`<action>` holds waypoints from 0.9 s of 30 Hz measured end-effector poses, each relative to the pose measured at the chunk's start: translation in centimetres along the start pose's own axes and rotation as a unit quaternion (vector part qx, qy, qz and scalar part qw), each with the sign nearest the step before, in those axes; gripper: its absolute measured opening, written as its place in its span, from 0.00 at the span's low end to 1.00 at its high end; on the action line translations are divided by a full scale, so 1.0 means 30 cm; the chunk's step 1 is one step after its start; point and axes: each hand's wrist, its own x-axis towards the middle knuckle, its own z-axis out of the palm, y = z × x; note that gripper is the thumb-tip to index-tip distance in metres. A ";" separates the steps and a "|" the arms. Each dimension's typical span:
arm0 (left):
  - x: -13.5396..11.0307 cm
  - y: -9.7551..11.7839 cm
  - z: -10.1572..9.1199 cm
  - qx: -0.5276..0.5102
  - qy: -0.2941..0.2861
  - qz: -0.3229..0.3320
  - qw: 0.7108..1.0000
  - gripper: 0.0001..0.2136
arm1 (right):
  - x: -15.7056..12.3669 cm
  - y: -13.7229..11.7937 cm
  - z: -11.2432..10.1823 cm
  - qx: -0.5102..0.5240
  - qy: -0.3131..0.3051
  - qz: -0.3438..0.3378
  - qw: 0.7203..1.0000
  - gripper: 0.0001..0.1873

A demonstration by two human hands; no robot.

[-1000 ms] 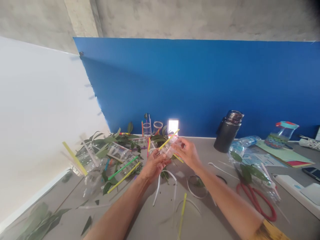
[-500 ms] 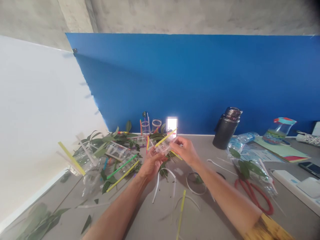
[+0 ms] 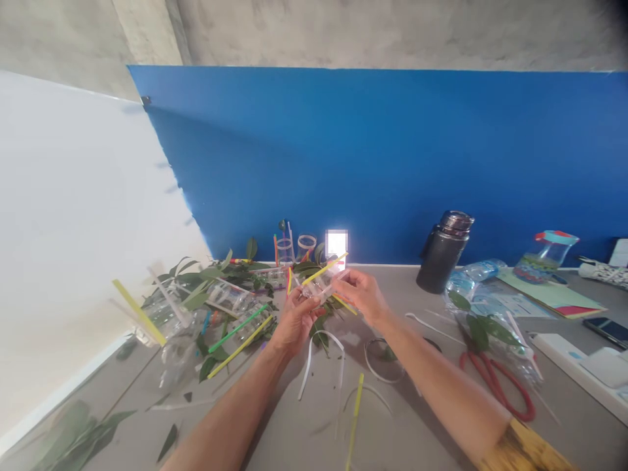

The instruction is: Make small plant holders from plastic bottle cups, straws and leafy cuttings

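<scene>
Both my hands are raised over the grey table (image 3: 441, 418), holding a small clear plastic piece (image 3: 321, 286) with a yellow straw (image 3: 324, 268) running through it. My left hand (image 3: 295, 320) grips it from below, fingers curled. My right hand (image 3: 362, 296) pinches its right end. Under the hands lie white plastic strips (image 3: 314, 353), a clear plastic ring (image 3: 380, 358) and another yellow straw (image 3: 355, 412).
A heap of green leaves, clear bottle pieces and coloured straws (image 3: 216, 307) lies at the left. A dark flask (image 3: 444, 252), red scissors (image 3: 500, 386), crushed bottles (image 3: 478, 275), coloured papers (image 3: 554, 291) and a phone (image 3: 608, 328) are at the right. A blue board (image 3: 392, 163) stands behind.
The view has shifted slightly. My hands stay close together on the clear piece, with my left fingers moving a little nearer to it.
</scene>
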 end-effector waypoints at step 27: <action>0.009 -0.024 -0.028 0.070 -0.005 0.002 0.998 0.27 | -0.003 -0.034 -0.029 -0.047 0.008 -0.013 0.999 0.17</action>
